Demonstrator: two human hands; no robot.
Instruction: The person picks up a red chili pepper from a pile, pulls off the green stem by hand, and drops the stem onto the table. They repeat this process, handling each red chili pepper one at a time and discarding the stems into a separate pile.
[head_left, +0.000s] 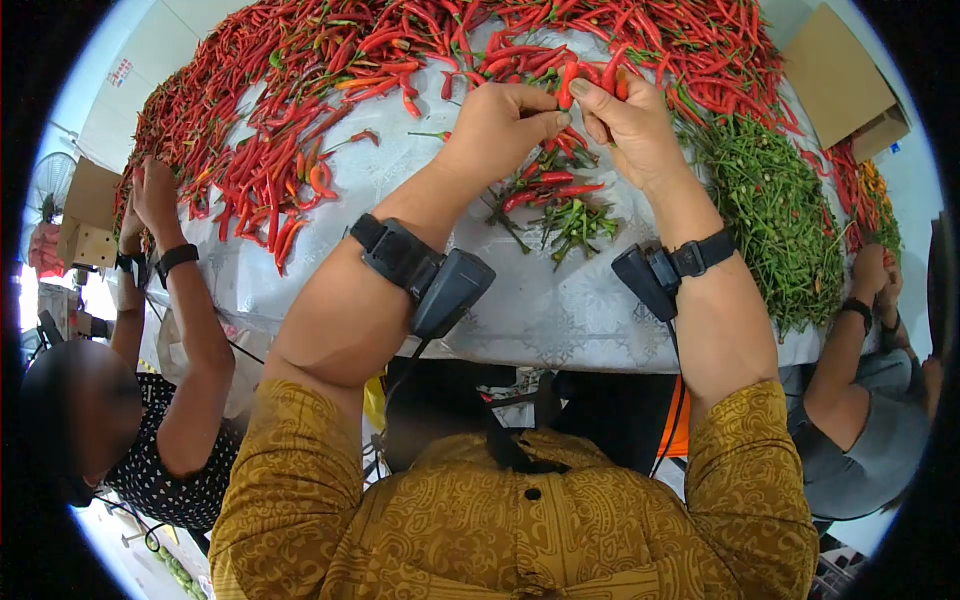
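Over the far middle of the table, my left hand (500,125) pinches the lower end of a red chili pepper (567,85) between thumb and fingertips. My right hand (640,125) meets it there, its thumb close against the same pepper. More red chili peppers (613,70) poke up from the closed fingers of my right hand. Just below both hands lie a few loose red chilies (555,190) and a small heap of green stems (578,225). The exact contact between fingertips and pepper is partly hidden.
Red chilies (270,190) spread along the far and left side of the patterned white tablecloth (520,310). A large pile of green stems (770,220) lies at right. Cardboard boxes (835,70) stand beyond. Co-workers' hands (155,200) work at the left and right edges.
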